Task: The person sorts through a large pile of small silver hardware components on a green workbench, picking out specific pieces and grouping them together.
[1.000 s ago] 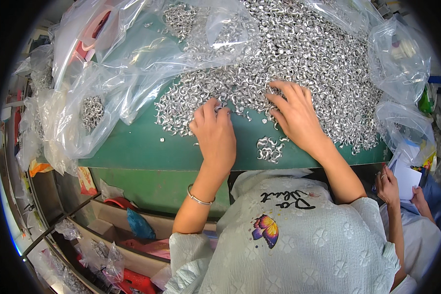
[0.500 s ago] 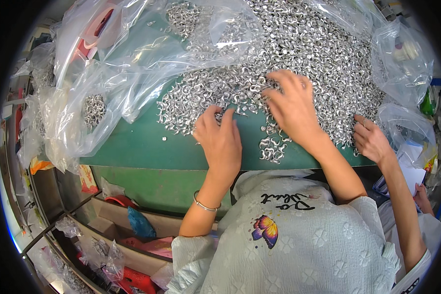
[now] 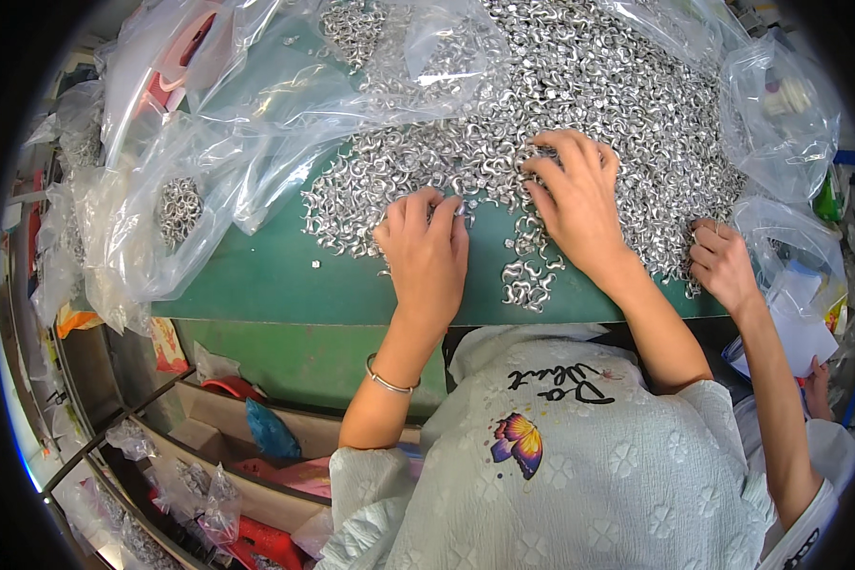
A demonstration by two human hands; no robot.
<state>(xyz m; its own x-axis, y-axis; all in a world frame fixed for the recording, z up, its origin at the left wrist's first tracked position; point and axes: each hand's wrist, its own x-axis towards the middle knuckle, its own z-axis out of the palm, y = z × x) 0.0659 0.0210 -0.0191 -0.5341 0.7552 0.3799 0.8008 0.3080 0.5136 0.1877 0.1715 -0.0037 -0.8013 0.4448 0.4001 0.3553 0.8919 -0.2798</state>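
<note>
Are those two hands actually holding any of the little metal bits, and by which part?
It cannot be told. The left hand and right hand lie palm-down on the heap of small silver metal pieces, fingertips hidden among them.

clear plastic bags point(image 3: 285, 104) lie crumpled at the table's left and another point(image 3: 779, 114) right

Your left hand point(image 3: 426, 252) rests on the tabletop point(image 3: 285, 280) at the near edge of the heap of metal clips point(image 3: 579, 95); your right hand point(image 3: 575, 195) lies further in, on the heap. Plastic bags point(image 3: 256, 104) lie to your left. Another person's hand point(image 3: 722, 264) touches the heap on your right.
</note>
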